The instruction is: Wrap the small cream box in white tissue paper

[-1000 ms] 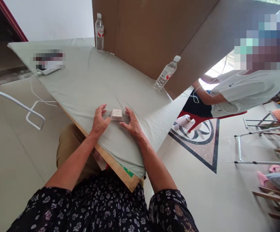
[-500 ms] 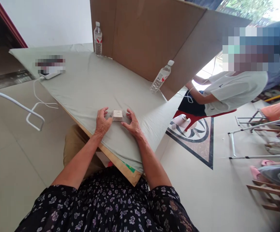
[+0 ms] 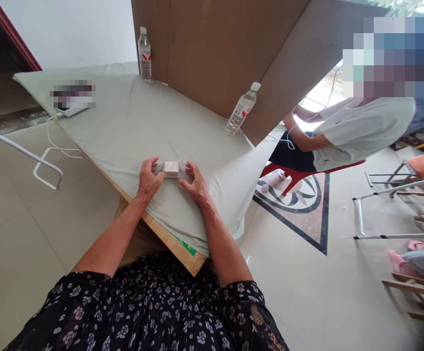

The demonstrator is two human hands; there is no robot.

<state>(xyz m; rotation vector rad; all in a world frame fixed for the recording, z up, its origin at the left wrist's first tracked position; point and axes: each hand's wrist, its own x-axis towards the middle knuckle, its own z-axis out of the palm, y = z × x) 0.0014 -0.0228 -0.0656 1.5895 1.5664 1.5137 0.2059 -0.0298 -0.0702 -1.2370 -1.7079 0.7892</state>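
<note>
A small, pale, box-shaped block (image 3: 171,168) lies on the cloth-covered table (image 3: 105,117), between my two hands. What it is made of I cannot make out. On its left rests my left hand (image 3: 150,179), fingers curved and apart, with the thumb close to the block's edge. My right hand (image 3: 196,183) is on the other side, thumb and fingers spread with a small gap to the block. Neither hand is closed around it.
A tall cardboard screen (image 3: 215,53) stands across the table's far side. Two water bottles stand by it, one at the left (image 3: 145,54) and one at the right (image 3: 241,109). A white device with a cable (image 3: 73,106) lies at the left edge. A person in a white shirt (image 3: 369,129) sits beyond the screen.
The view has shifted slightly, so everything sits a little differently in the picture. My hands stay open on both sides of the block, in nearly the same pose.
</note>
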